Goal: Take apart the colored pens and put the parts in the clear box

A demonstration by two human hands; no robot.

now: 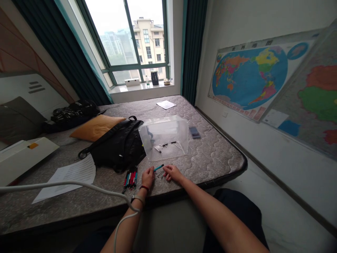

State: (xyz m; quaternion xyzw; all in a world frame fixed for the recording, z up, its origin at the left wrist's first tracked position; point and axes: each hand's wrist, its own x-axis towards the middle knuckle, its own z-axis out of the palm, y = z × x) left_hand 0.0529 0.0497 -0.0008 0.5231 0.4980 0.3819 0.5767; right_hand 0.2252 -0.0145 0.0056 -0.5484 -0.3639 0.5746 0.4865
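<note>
A teal pen (158,168) with a black end slants up to the right from the closed fingers of my left hand (148,177). Right beside its black end are the bent fingertips of my right hand (172,173), pinched together. Whether they touch the pen or hold some small part is too small to tell. Left of my left hand, a row of red, teal and black pens (130,178) lies on the mattress. Beyond my hands stands a clear plastic bin (167,123), with several black and white pens (165,144) loose on its bottom.
A black backpack (118,147) and an orange cushion (96,127) lie left of the bin. Printed sheets (71,175) rest nearer the left. A pale cable (79,183) crosses in front of my left forearm. The mattress (218,154) ends at a dark front edge.
</note>
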